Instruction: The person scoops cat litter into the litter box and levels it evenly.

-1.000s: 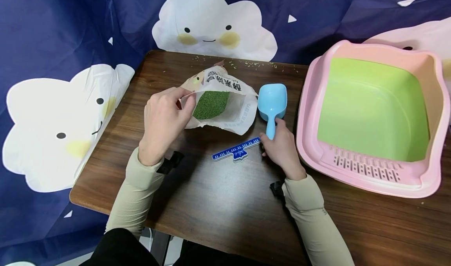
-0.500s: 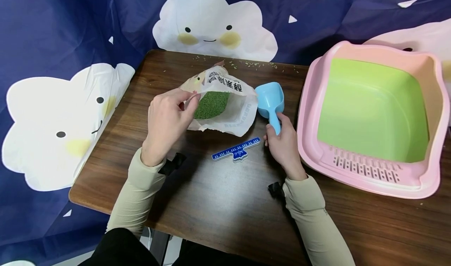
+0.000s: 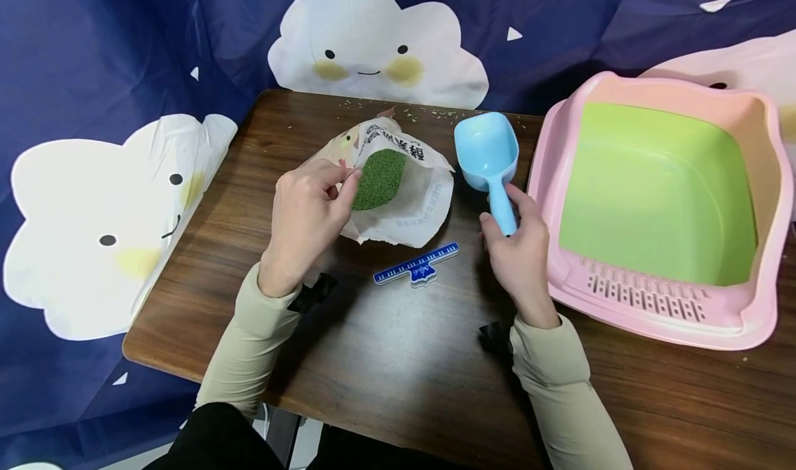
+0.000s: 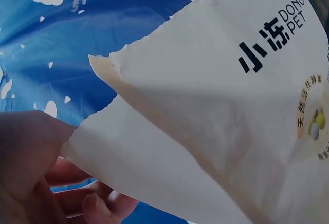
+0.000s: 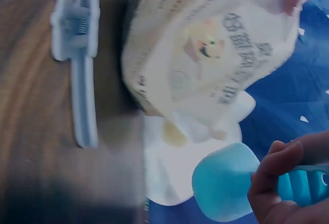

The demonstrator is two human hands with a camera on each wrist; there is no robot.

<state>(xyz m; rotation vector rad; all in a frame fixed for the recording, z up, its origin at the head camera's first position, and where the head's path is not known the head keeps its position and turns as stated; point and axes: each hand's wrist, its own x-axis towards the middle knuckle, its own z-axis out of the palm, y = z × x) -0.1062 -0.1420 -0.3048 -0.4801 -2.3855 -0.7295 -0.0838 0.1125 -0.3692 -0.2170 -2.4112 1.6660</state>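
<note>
A white paper bag [image 3: 425, 207] stands open on the table, with green pellets [image 3: 381, 178] showing inside it. My left hand [image 3: 309, 214] pinches the left edge of the bag's mouth between thumb and fingers; the left wrist view shows the bag's torn top edge [image 4: 149, 36]. In my right hand [image 3: 519, 252] is the handle of a light blue scoop [image 3: 488, 145], held above the table to the right of the bag. The scoop's bowl faces up and looks empty. Between the hands lies a blue clip [image 3: 417, 264] with a piano-key print.
At the right stands a pink litter box [image 3: 541, 249] with a green inside and a slotted front ledge. Scattered pellets [image 3: 444, 113] lie along the table's back edge. A blue curtain [image 3: 547, 27] with cloud prints hangs behind the table [image 3: 398, 359].
The right hand has lifted the scoop off the table, up and slightly right, its grip now round the handle. My left hand has drawn the bag's edge slightly right, tilting the mouth nearer.
</note>
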